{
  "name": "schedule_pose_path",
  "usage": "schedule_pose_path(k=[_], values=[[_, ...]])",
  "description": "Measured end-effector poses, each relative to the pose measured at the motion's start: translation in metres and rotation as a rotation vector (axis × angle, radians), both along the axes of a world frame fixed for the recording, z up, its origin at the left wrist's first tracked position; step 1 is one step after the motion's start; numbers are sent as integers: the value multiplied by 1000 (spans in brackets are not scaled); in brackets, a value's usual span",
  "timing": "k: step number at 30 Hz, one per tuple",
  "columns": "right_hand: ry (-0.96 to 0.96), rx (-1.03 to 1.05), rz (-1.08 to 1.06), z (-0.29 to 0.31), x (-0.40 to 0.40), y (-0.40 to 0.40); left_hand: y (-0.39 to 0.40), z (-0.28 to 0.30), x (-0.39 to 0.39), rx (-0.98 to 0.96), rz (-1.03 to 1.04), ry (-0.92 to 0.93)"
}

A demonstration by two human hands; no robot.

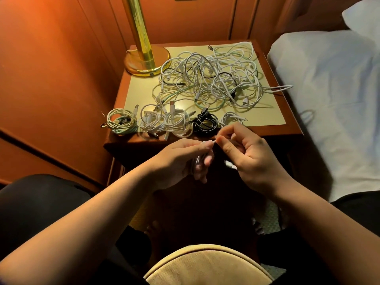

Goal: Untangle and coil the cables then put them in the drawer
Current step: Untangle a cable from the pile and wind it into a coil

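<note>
Your left hand (185, 155) grips a white cable (200, 159); your right hand (246, 153) pinches its end. Tangled cables (209, 79) lie on the surface (267, 116), coiled cables (164, 120) along its near edge.

A mostly white tangle of cables (209, 79) on a pale yellow tabletop (144, 87); one black coil (205, 122); brass-gold lamp base (147, 60) at ten o'clock.

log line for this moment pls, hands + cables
left hand: holds white cable | right hand: pinches same cable | coiled cables: nightstand front edge | tangled pile: behind | drawer: not visible
</note>
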State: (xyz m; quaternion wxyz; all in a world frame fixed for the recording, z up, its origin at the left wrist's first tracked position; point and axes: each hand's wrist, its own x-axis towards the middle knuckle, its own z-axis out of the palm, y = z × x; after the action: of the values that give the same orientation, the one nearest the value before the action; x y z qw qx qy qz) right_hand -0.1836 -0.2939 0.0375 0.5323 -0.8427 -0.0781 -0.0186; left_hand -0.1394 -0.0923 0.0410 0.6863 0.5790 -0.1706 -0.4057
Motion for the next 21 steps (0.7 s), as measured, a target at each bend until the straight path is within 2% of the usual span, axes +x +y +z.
schedule_pose_path(k=[6, 11, 16, 18, 21], values=[[220, 250, 192, 0, -1, 11, -2, -7, -1, -239, 6, 277], [165, 264, 211, -1, -5, 14, 7, -2, 4, -322, -193, 290], [-3, 8, 197, 1, -6, 13, 14, 4, 14, -253, -254, 211], [-39, -43, 162, 2, -4, 13, 11, 9, 13, -163, -156, 195], [-60, -76, 110, 0, 2, 14, -1, 20, 7, 14, 102, 197]])
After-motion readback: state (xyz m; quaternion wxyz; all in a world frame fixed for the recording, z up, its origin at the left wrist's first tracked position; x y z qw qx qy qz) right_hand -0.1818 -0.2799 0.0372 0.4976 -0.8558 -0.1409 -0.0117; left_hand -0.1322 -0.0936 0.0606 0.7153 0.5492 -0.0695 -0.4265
